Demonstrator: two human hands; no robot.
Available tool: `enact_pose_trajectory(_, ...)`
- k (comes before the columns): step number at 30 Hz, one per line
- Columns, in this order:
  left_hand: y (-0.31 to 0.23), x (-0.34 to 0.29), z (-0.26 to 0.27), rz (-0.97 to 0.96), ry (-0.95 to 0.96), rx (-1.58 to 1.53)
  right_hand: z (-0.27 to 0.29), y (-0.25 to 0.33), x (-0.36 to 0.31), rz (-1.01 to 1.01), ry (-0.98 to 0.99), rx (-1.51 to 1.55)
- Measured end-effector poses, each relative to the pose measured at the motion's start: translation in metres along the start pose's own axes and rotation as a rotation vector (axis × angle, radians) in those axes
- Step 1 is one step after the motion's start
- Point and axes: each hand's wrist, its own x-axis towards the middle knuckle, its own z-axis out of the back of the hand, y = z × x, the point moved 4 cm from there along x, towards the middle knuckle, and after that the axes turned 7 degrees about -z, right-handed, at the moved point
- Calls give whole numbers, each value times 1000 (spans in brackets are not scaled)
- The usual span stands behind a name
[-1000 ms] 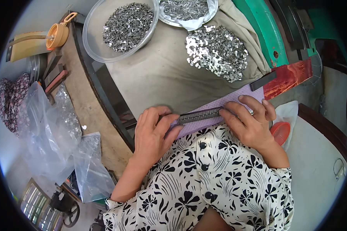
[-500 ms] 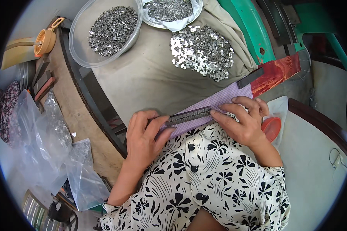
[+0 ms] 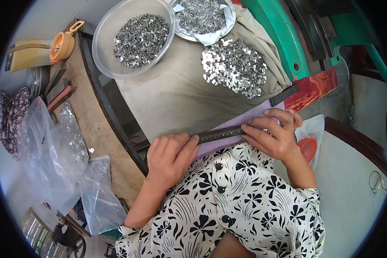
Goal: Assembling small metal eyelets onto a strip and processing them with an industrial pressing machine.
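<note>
A long dark bar with a toothed row along its length [image 3: 221,135] lies across my lap over a purple checked strip [image 3: 261,111]. My left hand [image 3: 170,159] grips the bar's left end, its thumb along the end and its fingers curled. At the other end, the fingertips and thumb of my right hand [image 3: 273,136] pinch the bar. Beyond my hands, small flat shiny metal pieces [image 3: 234,69] lie heaped on a grey-beige cloth [image 3: 159,105].
A clear plastic bowl [image 3: 99,56] of small metal parts stands at the far left of the cloth; a lined bowl of thin metal pins [image 3: 200,19] is beside it. A dark block [image 3: 284,95] rests near a red board [image 3: 314,89]. Plastic bags [image 3: 43,159] lie left.
The bar has rolled, so a different face with a toothed row shows. My left fingers have shifted over its end. The whole view has moved slightly.
</note>
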Motion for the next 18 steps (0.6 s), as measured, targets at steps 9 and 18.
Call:
enact_pose_trajectory(9,18,8,-23,267,-24,-284,-12,-16,7,-59,-86,19)
enact_pose_trajectory(18,24,5,-27,386,-43,-422,-13,-18,6,-112,-65,72)
